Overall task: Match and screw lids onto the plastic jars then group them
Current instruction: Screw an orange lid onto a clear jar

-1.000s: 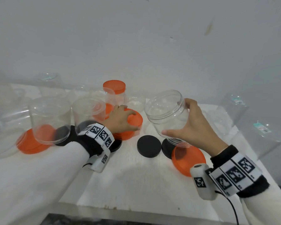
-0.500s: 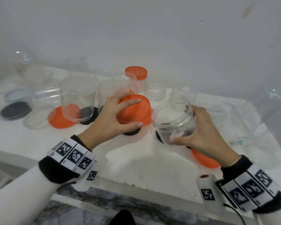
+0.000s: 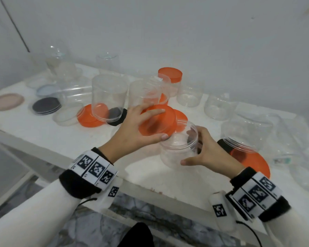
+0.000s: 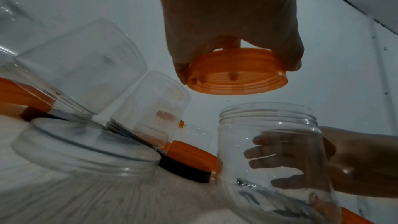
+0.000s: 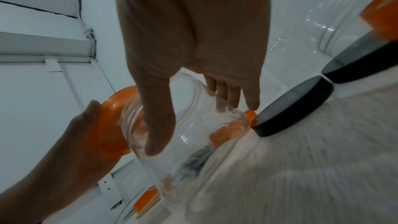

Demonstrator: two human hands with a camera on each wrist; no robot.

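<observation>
The left hand (image 3: pixel 132 132) holds a round orange lid (image 3: pixel 157 122) by its rim, fingers spread over the smooth top and thumb curled under the edge; from the left wrist view its open underside shows moulded thread ridges and it hangs just above the jar mouth, not yet seated. The right hand (image 3: pixel 209 152) wraps a clear plastic jar (image 3: pixel 178 148), thumb in front and fingers round the far wall. The jar is cylindrical, thin-walled and glossy, with a ridged screw neck, held tilted a little above the white counter (image 3: pixel 61 138) near its front edge. Behind stand more transparent jars, several upturned; one upturned jar (image 3: pixel 109 97) sits on a flat orange lid (image 3: pixel 89 118). A capped jar with an orange lid (image 3: pixel 169 75) stands at the back. A stack of dark discs (image 3: pixel 46 106) lies to the left, and a black lid (image 5: pixel 293 105) lies just beside the held jar.
</observation>
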